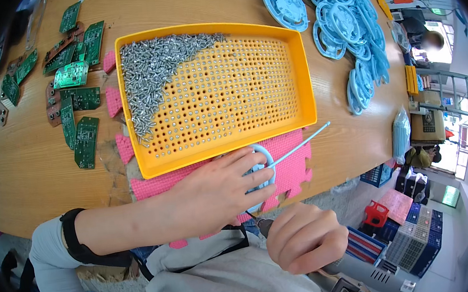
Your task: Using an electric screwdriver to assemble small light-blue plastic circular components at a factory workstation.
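My left hand [221,188] lies over a light-blue round plastic part [269,156] at the table's near edge, fingers bent across it and holding it down. A thin blue rod [302,143] sticks out from it to the upper right. My right hand [307,237] is wrapped round a screwdriver [264,226] with a dark nose, its thin bit pointing toward the part. Whether the bit touches a screw is hidden by my left hand. Just beyond stands a yellow tray [226,156] with many holes; loose silver screws [149,69] heap in its far left corner, others stand in the holes.
Pink foam mats [292,165] lie under the tray and part. Green circuit boards [86,141] are scattered at the left. Light-blue round plastic parts [340,21] pile up at the far right. Stacked crates [415,238] stand beyond the table at right; a person [419,38] is in the background.
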Demonstrator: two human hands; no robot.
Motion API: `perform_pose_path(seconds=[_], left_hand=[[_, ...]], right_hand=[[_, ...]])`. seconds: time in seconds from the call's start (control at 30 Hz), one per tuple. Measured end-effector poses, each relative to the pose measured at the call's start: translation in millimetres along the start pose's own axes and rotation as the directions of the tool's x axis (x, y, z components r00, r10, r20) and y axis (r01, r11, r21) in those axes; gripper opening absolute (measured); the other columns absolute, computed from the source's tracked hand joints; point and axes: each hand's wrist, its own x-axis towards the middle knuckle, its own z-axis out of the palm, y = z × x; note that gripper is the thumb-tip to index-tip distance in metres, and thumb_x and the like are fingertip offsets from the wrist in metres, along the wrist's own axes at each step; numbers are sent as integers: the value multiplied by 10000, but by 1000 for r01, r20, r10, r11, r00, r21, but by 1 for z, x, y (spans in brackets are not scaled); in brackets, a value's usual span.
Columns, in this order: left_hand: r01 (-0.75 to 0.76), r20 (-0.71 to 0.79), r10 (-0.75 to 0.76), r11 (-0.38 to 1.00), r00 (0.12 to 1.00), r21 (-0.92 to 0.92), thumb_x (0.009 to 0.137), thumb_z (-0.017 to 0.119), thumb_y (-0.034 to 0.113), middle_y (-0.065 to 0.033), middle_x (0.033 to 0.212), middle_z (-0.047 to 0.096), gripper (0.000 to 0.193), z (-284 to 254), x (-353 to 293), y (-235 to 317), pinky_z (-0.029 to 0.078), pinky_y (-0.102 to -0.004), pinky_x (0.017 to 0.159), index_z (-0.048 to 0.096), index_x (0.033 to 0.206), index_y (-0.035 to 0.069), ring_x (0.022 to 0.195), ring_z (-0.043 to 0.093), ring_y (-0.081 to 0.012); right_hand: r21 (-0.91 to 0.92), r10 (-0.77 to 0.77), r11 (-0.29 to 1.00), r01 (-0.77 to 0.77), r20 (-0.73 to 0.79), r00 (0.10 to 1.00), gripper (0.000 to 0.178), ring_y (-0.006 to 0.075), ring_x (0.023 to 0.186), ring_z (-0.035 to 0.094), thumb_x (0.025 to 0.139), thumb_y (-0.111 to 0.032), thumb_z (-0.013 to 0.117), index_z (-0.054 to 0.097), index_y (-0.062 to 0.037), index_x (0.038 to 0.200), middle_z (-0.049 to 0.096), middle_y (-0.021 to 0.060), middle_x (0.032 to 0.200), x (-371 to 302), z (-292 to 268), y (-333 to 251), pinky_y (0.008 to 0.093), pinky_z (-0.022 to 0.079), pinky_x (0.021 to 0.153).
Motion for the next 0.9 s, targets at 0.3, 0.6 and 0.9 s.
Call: perform_pose_path(seconds=[0.3, 0.6, 0.9], left_hand=[[11, 27, -9, 998, 1000, -63, 657, 761, 234, -87, 1246, 497, 682, -4, -1, -4, 344, -425, 1064, 504, 1265, 64, 1255, 405, -287], [-24, 121, 10, 993, 993, 114, 712, 675, 313, -77, 1294, 459, 666, -6, 0, -3, 309, -421, 1095, 468, 1297, 69, 1286, 365, -269], [-15, 106, 9, 998, 994, 61, 703, 659, 281, -99, 1327, 437, 685, -4, 0, -4, 287, -448, 1114, 434, 1319, 84, 1304, 350, -290]], right_hand=[[256, -125, 960, 111, 39, 991, 217, 225, 453, 549, 922, -179, 539, 512, 24, 852, 565, 136, 586, 27, -34, -21, 321, 433, 410], [-334, -324, 913, 236, -240, 915, 721, 160, 400, 493, 816, -703, 536, 426, -20, 1020, 518, 51, 549, 58, -60, 20, 257, 405, 374], [-316, -262, 933, 170, -276, 925, 788, 171, 408, 489, 787, -769, 493, 413, -18, 1012, 529, 66, 576, 56, -64, 43, 269, 410, 400]])
